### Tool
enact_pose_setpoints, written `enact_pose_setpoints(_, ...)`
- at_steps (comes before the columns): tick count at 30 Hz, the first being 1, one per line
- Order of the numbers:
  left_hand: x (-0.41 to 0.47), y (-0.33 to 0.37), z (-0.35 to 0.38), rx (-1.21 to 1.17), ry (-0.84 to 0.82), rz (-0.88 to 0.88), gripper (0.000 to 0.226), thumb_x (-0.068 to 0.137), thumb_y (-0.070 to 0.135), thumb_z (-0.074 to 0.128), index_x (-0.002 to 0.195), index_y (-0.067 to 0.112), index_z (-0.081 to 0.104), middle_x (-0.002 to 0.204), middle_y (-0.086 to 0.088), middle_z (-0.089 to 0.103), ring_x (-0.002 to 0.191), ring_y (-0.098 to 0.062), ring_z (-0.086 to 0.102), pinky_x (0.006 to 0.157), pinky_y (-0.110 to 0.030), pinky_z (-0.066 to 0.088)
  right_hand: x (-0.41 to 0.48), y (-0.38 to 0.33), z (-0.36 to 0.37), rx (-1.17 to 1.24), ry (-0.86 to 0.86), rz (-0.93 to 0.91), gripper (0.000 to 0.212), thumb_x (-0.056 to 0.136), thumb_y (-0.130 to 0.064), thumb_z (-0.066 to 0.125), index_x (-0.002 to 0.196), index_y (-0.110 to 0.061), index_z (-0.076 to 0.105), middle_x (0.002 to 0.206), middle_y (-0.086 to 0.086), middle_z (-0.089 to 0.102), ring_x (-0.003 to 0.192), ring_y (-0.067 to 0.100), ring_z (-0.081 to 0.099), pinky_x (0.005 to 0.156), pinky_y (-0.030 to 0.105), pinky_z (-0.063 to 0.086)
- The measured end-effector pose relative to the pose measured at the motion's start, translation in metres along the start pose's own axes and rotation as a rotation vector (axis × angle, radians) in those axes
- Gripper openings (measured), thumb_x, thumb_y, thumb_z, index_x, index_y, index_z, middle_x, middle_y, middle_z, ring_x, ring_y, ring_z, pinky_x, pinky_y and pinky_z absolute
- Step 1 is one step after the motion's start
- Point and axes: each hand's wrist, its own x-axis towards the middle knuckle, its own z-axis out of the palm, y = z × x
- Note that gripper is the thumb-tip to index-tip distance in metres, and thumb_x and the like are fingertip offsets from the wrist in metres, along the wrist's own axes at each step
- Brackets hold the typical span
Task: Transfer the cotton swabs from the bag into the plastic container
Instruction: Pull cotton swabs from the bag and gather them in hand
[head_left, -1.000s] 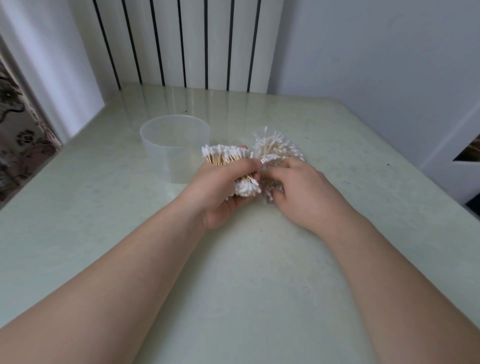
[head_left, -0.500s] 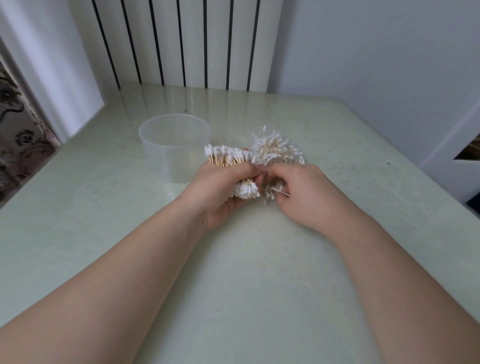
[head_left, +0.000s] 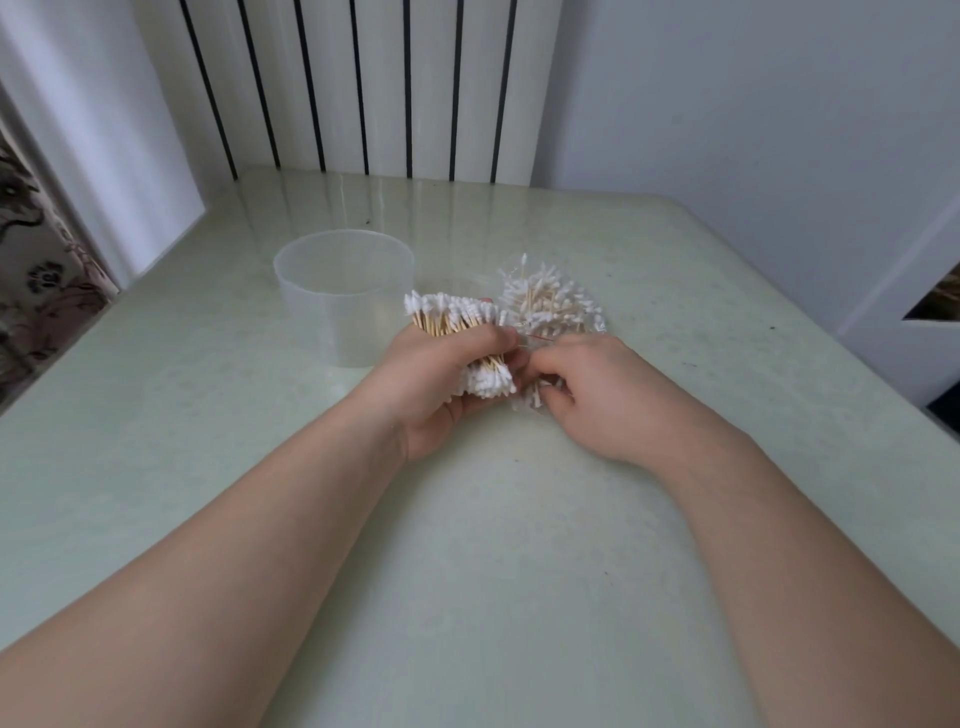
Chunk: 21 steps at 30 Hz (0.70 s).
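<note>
My left hand (head_left: 441, 384) grips a thick bundle of cotton swabs (head_left: 457, 322) with wooden stems and white tips, held just right of the container. The clear plastic container (head_left: 343, 301) stands upright on the table, nothing visible inside it. A clear bag (head_left: 550, 306) with more swabs lies on the table behind my right hand. My right hand (head_left: 597, 395) rests on the near part of the bag, its fingers pinched on a few swabs beside the bundle.
The pale green table (head_left: 467, 571) reaches to a white radiator (head_left: 363, 88) at the back and a grey wall on the right. A patterned curtain (head_left: 36, 291) hangs past the table's left edge.
My right hand has shifted slightly back toward me, its fingers working at the swabs by the bag's near end. The left hand and its bundle have barely moved.
</note>
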Motion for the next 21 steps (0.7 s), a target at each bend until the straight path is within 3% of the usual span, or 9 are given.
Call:
enact_pose_setpoints(2,0.003,-0.001,-0.002,0.020,0.030,-0.014,0.009,0.088,-0.001,0.070,0.094,0.007,0.070,0.098,-0.016,0.074,0.087,-0.022,0.074,0.079,-0.040,0.063,0.000,-0.001,0.001,0.004,-0.002,0.021,0.030,0.091,-0.011,0.052,0.106,-0.027,0.072,0.101,0.000,0.060,0.095,0.018,0.055,0.086,0.030,0.045)
enact_pose_setpoints(6,0.004,-0.002,-0.002,0.027,0.037,-0.014,0.011,0.088,0.000,0.070,0.096,0.007,0.069,0.101,-0.017,0.074,0.092,-0.023,0.075,0.081,-0.044,0.063,0.000,-0.006,0.002,-0.005,0.052,0.085,0.012,0.091,-0.027,0.059,0.089,-0.023,0.071,0.088,-0.005,0.063,0.083,0.015,0.057,0.070,0.026,0.038)
enact_pose_setpoints(8,0.004,-0.002,-0.002,0.033,0.039,-0.009,0.013,0.088,0.000,0.070,0.099,0.006,0.069,0.103,-0.020,0.075,0.091,-0.023,0.075,0.083,-0.046,0.062,-0.001,-0.006,0.001,0.033,0.081,0.145,0.008,0.088,-0.025,0.063,0.088,-0.025,0.071,0.085,-0.009,0.067,0.080,0.014,0.061,0.070,0.026,0.044)
enact_pose_setpoints(12,0.006,-0.003,-0.002,0.032,0.030,0.009,0.013,0.088,-0.001,0.070,0.094,0.011,0.069,0.101,-0.016,0.075,0.093,-0.024,0.075,0.090,-0.051,0.059,-0.003,-0.005,-0.004,0.116,0.133,0.246,0.022,0.081,-0.013,0.065,0.085,-0.034,0.070,0.075,-0.017,0.064,0.081,0.011,0.064,0.078,0.025,0.053)
enact_pose_setpoints(15,0.007,-0.004,-0.002,0.007,0.040,0.025,0.014,0.088,-0.002,0.070,0.093,0.011,0.068,0.094,-0.015,0.074,0.091,-0.026,0.075,0.083,-0.048,0.060,-0.005,-0.004,-0.007,0.161,0.156,0.277,0.025,0.080,-0.013,0.067,0.084,-0.037,0.070,0.073,-0.017,0.064,0.075,0.004,0.063,0.078,0.023,0.054)
enact_pose_setpoints(19,0.008,-0.003,-0.003,-0.040,0.083,0.081,0.013,0.089,-0.005,0.068,0.088,0.008,0.066,0.083,-0.012,0.070,0.081,-0.025,0.073,0.075,-0.040,0.062,-0.009,-0.006,-0.012,0.195,0.197,0.278,0.024,0.083,-0.013,0.067,0.094,-0.033,0.076,0.079,-0.012,0.069,0.077,0.009,0.065,0.081,0.026,0.056)
enact_pose_setpoints(21,0.008,-0.003,-0.003,-0.044,0.097,0.124,0.014,0.089,-0.006,0.067,0.089,0.008,0.064,0.083,-0.013,0.068,0.081,-0.023,0.072,0.070,-0.036,0.061,-0.010,-0.008,-0.016,0.197,0.213,0.289,0.022,0.085,-0.014,0.068,0.093,-0.033,0.078,0.071,-0.009,0.065,0.066,0.008,0.062,0.067,0.013,0.051)
